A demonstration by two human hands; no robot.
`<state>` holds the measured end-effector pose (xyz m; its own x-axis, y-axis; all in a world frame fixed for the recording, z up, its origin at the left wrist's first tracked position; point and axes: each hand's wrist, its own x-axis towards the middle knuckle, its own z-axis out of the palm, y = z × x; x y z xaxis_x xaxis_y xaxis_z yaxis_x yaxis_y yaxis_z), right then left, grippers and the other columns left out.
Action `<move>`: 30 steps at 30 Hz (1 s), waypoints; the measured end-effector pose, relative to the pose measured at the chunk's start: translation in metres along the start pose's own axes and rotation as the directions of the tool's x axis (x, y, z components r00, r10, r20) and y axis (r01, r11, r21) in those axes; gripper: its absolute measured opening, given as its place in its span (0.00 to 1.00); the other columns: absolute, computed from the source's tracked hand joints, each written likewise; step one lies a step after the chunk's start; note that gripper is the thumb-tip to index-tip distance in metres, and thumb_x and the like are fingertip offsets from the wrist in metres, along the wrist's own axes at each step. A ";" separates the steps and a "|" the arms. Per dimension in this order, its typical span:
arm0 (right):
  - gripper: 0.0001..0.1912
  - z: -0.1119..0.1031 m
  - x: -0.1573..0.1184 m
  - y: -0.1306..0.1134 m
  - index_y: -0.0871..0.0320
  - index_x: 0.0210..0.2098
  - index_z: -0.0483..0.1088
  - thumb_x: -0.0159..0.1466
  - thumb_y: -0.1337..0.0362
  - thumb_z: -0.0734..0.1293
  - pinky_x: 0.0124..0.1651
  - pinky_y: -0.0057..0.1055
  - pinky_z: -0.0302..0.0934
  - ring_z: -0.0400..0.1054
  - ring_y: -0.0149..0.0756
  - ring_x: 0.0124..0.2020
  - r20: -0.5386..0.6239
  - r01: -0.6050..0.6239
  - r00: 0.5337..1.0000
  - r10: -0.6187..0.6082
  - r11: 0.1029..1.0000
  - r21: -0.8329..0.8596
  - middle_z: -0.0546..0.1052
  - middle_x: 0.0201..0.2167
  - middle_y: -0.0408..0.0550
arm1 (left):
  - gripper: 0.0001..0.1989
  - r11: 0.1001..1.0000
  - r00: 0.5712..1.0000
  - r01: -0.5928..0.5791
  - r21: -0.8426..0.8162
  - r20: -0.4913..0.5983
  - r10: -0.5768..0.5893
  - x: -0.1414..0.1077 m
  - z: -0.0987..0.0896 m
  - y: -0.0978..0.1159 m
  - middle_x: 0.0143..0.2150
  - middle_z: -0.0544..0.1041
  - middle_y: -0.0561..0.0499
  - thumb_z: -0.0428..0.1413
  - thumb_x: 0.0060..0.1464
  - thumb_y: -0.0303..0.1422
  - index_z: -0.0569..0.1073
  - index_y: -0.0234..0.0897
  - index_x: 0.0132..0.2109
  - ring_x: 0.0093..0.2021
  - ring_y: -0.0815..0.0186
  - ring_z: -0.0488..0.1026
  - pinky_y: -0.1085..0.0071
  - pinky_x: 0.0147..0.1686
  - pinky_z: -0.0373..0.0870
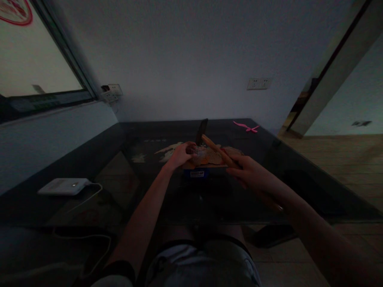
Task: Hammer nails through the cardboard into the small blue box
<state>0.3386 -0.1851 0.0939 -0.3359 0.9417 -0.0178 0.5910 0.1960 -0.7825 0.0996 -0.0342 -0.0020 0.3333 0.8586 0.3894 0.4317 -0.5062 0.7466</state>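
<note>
A hammer [218, 150] with a wooden handle and dark head is in my right hand [249, 173], its fingers wrapped round the handle. The dark head stands upright above a brown, patterned flat piece [209, 156] in the middle of the table. My left hand [180, 154] rests at the left end of that piece with its fingers curled together; what they hold is too small and dark to make out. Under the piece, a blue box [196, 173] with a white label shows at the front.
The dark glossy table [167, 199] meets the wall at the back. A white power bank [64, 186] with a cable lies at the left. A pink strap [247, 127] lies at the back right. Wall sockets [259, 83] are above the table.
</note>
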 end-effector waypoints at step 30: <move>0.07 0.017 0.025 0.006 0.62 0.36 0.66 0.57 0.67 0.61 0.13 0.22 0.51 0.57 0.25 0.12 0.062 0.023 0.998 -0.022 1.000 -0.010 0.62 0.16 0.36 | 0.11 0.992 0.965 0.088 0.087 -0.254 -0.064 -0.009 0.009 -0.003 0.35 0.78 0.47 0.62 0.45 0.27 0.74 0.33 0.39 0.36 0.63 0.75 0.67 0.39 0.70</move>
<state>0.3218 -0.1653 0.0780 -0.3936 0.9185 -0.0390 0.5903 0.2200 -0.7766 0.1028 -0.0410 -0.0123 0.0817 0.8815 0.4650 0.5309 -0.4333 0.7282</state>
